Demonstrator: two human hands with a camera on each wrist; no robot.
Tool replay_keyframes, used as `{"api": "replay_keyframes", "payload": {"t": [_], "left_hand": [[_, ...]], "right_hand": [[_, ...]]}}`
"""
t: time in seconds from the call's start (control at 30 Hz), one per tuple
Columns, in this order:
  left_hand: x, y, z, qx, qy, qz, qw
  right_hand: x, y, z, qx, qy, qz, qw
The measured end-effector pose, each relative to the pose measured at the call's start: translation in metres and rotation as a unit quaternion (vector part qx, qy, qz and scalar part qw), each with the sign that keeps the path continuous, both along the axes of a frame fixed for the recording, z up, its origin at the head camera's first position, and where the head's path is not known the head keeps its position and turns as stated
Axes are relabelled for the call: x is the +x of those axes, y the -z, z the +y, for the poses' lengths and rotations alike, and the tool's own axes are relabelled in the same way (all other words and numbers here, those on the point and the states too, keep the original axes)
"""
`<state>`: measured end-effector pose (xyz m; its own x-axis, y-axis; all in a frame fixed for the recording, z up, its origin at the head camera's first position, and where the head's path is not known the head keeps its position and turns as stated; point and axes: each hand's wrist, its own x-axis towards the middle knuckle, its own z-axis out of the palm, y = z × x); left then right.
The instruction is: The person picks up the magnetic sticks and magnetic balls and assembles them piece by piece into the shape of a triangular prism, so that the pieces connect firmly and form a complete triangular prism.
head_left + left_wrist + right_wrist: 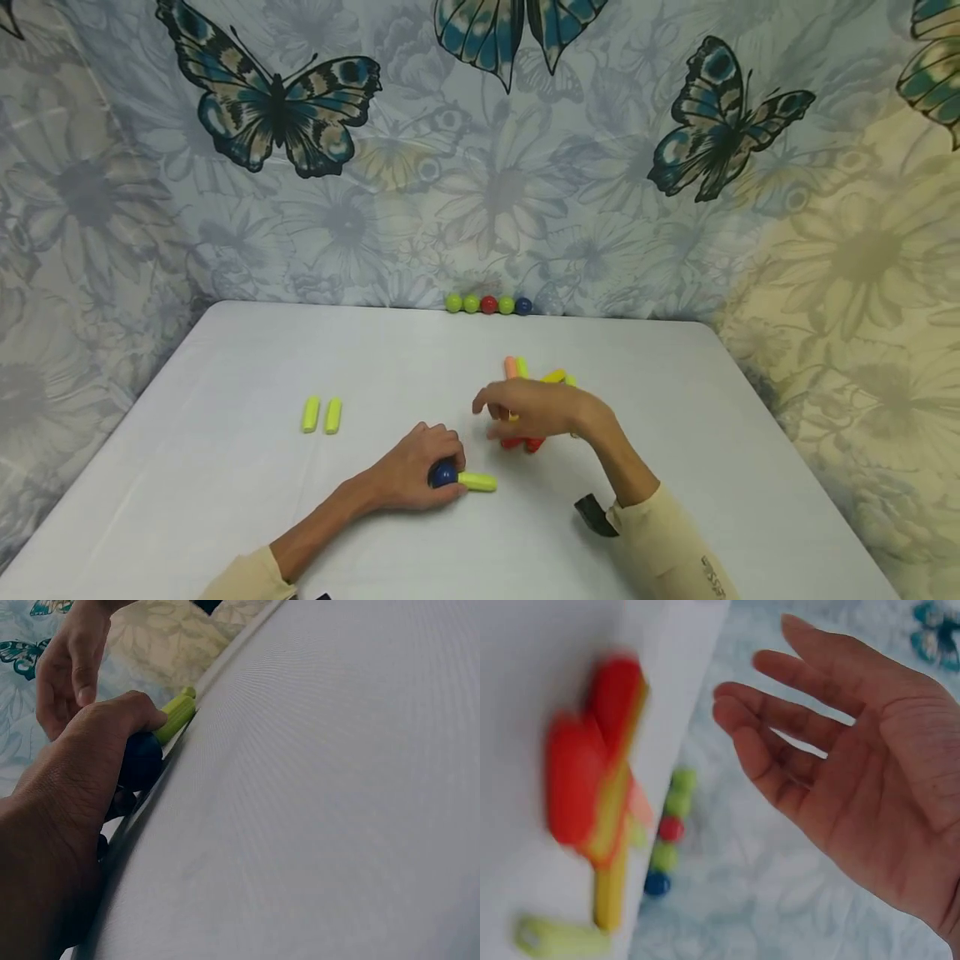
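Observation:
My left hand (416, 471) rests low over the white table and grips a dark blue ball (443, 473), thumb at the near side and fingers curled over the far side. A yellow-green stick (477, 482) points right from the ball; the left wrist view shows this stick (176, 720) just beyond the thumb. Over a loose pile of coloured sticks hovers my right hand (536, 408), partly hiding them. In the right wrist view its fingers are loosely bent with nothing held. Red sticks (577, 780), a yellow stick (609, 896) and a yellow-green stick (559, 939) lie beside it.
Two yellow-green sticks, one of them the left stick (311, 414), lie apart on the table's left side. Along the back edge runs a row of green, red and blue balls (489, 305). Butterfly-patterned cloth (345, 217) hangs behind the white table (225, 500).

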<state>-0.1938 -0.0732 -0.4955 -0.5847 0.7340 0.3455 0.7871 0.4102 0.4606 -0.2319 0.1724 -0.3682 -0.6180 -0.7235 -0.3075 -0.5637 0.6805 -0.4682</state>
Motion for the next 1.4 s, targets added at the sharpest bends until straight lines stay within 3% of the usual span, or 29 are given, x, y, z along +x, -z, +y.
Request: {"api": "replay_keyframes", "payload": {"t": [0.17,0.33,0.43,0.57,0.73,0.9,1.0,1.13,1.27,1.4], "left_hand": [[0.000,0.001,-0.002,0.004,0.002,0.000,1.0000],[-0.001,0.001,-0.002,0.009,0.011,-0.005,0.9999],[0.000,0.000,-0.002,0.005,0.014,-0.014,0.9998],[0.002,0.000,-0.002,0.002,0.013,-0.023,0.9997],[0.002,0.000,-0.002,0.003,0.013,-0.017,0.9998],[0.001,0.001,-0.003,0.005,0.007,-0.015,0.9999],[0.002,0.001,-0.004,0.013,0.001,-0.028,0.9995],[0.002,-0.001,-0.004,0.021,-0.008,-0.047,0.9987],[0.001,-0.002,-0.004,0.023,-0.020,-0.055,0.9980],[0.002,-0.003,-0.001,0.026,-0.021,-0.063,0.9975]], "right_hand": [[-0.065,-0.013,0.025,-0.037,0.066,0.070,0.9946],[-0.131,0.001,0.047,-0.103,0.172,0.121,0.9721],[-0.154,0.020,0.054,-0.099,0.198,0.125,0.9672],[-0.163,0.044,0.059,-0.037,0.207,0.119,0.9703],[-0.161,0.059,0.062,-0.004,0.242,0.122,0.9624],[-0.154,0.057,0.065,0.010,0.209,0.168,0.9634],[-0.142,0.049,0.061,0.001,0.202,0.164,0.9656],[-0.110,0.027,0.051,-0.029,0.191,0.140,0.9711],[-0.070,0.007,0.038,-0.054,0.139,0.103,0.9834],[-0.030,0.000,0.031,-0.034,0.087,0.069,0.9933]]}}
